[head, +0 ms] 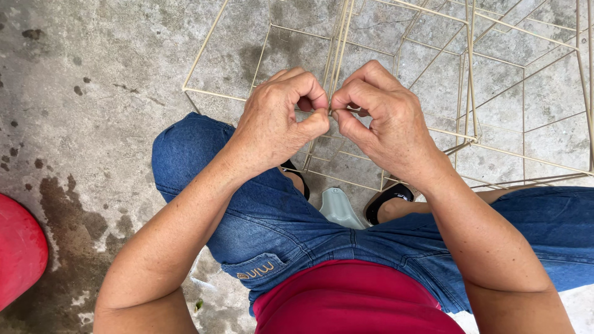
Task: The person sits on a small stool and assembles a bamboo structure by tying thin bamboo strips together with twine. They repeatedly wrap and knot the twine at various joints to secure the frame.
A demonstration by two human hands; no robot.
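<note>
Bamboo-stick frame (396, 93), a pale lattice of thin sticks joined into open box cells, stands on the concrete floor (111, 74) and fills the head view from twelve o'clock round to three o'clock. Its nearest upright bundle of sticks runs down at the centre, between the two hands. The left hand (275, 120) sits just at eleven o'clock of centre, fingers curled tight, its grip pressed thumb against forefinger on a thin stick at the joint. The right hand (383, 120) sits just at one o'clock of centre, curled the same way, its grip pinching that same joint from the other side; the two thumbs nearly touch. Whether a tie or thread lies between the fingertips is too small to tell. Below the hands, the person's knees in blue jeans (278, 222) spread toward eight and four o'clock, with black sandals (387, 198) and a pale grey plastic piece (339, 209) between them. A red shirt (352, 297) shows at six o'clock, a red plastic object (18, 247) at eight o'clock by the edge.
</note>
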